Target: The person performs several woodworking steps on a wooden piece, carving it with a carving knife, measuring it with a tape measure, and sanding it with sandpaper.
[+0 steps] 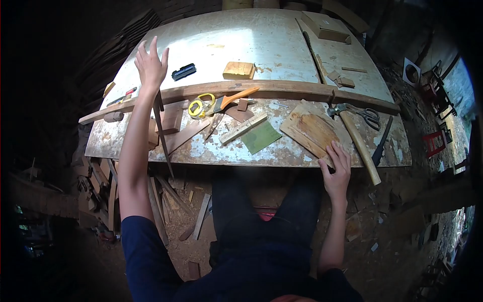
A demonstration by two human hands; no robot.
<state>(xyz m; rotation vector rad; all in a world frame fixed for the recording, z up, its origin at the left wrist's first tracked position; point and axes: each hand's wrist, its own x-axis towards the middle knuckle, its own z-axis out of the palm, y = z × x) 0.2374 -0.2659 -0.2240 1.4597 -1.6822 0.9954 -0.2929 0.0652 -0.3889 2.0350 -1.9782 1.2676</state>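
My left hand (151, 64) is raised over the far left part of the workbench (282, 30), fingers spread and holding nothing. A black oblong object (183, 71) lies to its right. My right hand (338, 171) rests at the near edge, with its fingers stretched over the near corner of a flat wooden board (309, 128) and its thumb apart. Right of that hand lies a hammer (359, 143), its handle jutting past the edge. Scissors (371, 119) and a dark, narrow-bladed tool (383, 141) are beside it.
A long wooden beam (287, 90) crosses the bench. Near it lie a wood block (239, 70), yellow tape measure (197, 107), orange-handled brush (236, 99), wood strip (245, 128) and green sheet (261, 137). A cardboard box (326, 27) sits far right. Wood scraps (103, 189) lie below left.
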